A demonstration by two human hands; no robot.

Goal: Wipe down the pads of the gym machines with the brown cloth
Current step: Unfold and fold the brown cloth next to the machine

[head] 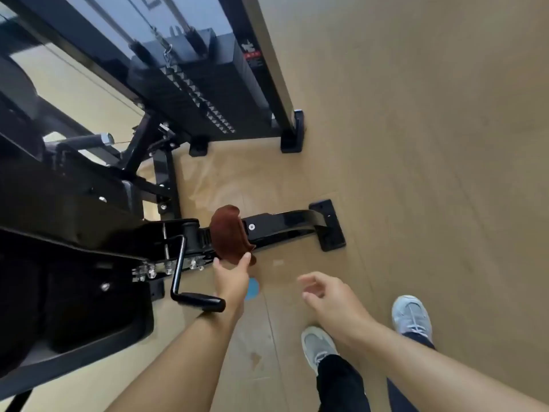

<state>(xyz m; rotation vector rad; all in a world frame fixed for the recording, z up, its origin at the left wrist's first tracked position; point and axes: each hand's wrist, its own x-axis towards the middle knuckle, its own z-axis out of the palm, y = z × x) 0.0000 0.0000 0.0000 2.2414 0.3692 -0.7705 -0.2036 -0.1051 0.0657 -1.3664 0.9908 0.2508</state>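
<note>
The brown cloth (230, 231) hangs draped over the black frame bar (285, 223) of a gym machine, just right of the seat. My left hand (231, 273) pinches the cloth's lower edge between thumb and fingers. The black seat pad (59, 295) fills the lower left, with another black pad (53, 203) above it. My right hand (329, 295) hovers over the floor to the right, fingers loosely spread, holding nothing.
A black crank handle (197, 300) juts out beside my left wrist. The weight stack (196, 93) and its upright frame stand at the top. The bar's foot plate (328, 226) rests on the wooden floor. My two grey shoes (318, 346) stand at the lower right.
</note>
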